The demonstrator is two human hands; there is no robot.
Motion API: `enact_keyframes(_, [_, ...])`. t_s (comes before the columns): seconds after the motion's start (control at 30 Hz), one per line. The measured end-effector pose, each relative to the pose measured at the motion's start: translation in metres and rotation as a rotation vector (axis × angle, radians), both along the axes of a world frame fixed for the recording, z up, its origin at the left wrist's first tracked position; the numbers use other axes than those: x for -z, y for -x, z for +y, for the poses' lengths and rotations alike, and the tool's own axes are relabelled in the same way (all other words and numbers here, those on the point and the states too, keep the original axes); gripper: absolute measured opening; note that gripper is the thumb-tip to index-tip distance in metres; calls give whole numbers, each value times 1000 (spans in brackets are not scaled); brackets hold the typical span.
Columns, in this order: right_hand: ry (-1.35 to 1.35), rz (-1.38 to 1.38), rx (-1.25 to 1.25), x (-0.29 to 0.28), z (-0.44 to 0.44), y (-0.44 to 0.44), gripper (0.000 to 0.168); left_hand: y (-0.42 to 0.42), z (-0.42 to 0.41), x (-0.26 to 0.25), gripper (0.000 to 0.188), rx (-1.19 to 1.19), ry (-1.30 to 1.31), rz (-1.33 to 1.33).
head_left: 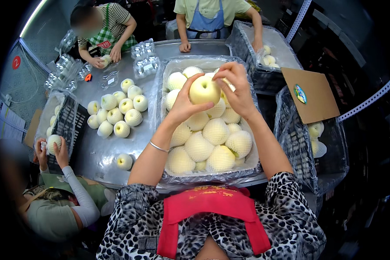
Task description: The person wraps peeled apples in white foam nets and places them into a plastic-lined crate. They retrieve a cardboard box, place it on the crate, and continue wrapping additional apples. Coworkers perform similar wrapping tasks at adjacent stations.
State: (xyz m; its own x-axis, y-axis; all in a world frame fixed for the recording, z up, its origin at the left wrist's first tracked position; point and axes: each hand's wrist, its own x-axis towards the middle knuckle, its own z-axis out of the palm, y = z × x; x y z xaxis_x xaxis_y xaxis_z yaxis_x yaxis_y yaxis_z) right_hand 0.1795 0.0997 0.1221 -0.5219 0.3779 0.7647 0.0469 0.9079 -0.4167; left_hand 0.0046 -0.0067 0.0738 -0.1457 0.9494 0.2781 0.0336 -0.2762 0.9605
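Observation:
A bare pale yellow-green apple (204, 90) is gripped in my left hand (190, 100), thumb below it and fingers behind, its dimpled end facing up. My right hand (235, 89) is at the apple's upper right side, fingers bent; whether its fingertips touch the skin or pinch something small, I cannot tell. Both hands are above a plastic-lined crate (211, 177) full of similar fruit, most of it in white foam nets, such as this netted apple (216, 131) below my hands.
Netted fruit (114, 116) stands grouped on the metal table (94, 149). Clear plastic packs (145, 63) lie beyond. Three co-workers are around the table, one handling fruit at a left crate (76, 130). Lined crates (312, 162) and a cardboard sheet (312, 94) are at right.

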Motion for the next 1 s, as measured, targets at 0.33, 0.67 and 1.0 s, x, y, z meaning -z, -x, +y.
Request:
enact_keyframes(0.33, [-112,-305,-172,-10,-9,-36,8,-6,-3,4,89,255,70,144])
enact_keyframes(0.67, [113,-400,-265,-2,-38,-84,15,-32,-14,6,91,533,175,201])
enact_keyframes(1.0, [859,172,137,39,-36,-165,17,-28,-12,8,94,416,123,147])
